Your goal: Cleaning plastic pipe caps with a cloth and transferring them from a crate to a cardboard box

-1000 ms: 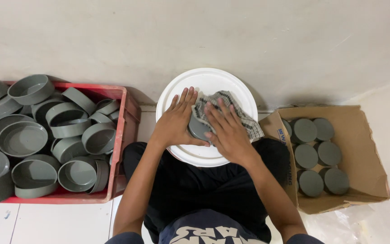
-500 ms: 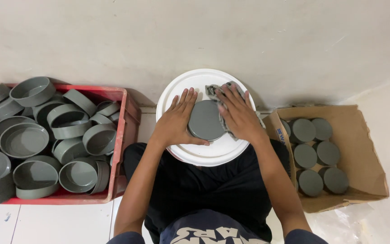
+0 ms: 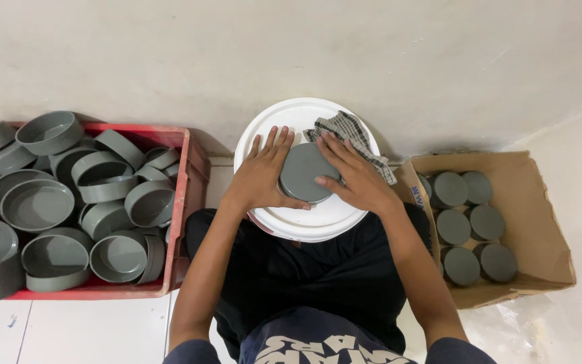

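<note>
- red plastic crate (image 3: pixel 182 202) at far left on the floor — piled with grey round caps (image 3: pixel 38 204), open side up or tilted, some stacked over the crate's left rim
- white tiled floor (image 3: pixel 89 330) shows below the crate; pale wall (image 3: pixel 372 54) fills the top
- white bucket lid (image 3: pixel 318 222) in the middle, resting against the person's lap, its far edge near the wall
- left hand (image 3: pixel 261 178) lies flat on the left part of the lid, fingers together and stretched out, thumb pressed to the near-left edge of the grey cap (image 3: pixel 302 172); palm open, not clamped round anything
- grey cap sits closed side up near the lid's centre, slightly toward its far edge, between the two hands
- right hand (image 3: pixel 355 180) lies on the cap's right side, fingers spread over its top and rim, thumb tip on its top face — pressing on it, not closed round it
- checked cloth (image 3: pixel 351 135) bunched at the lid's far right edge, partly under the right hand, one end hanging over the lid's right rim
- person's black clothing (image 3: pixel 318 276) below the lid
- cardboard box (image 3: pixel 540 222) at right, flaps open, just beside the lid — holds grey caps (image 3: pixel 469 226) closed side up in neat rows, touching each other, filling the left part of the box
</note>
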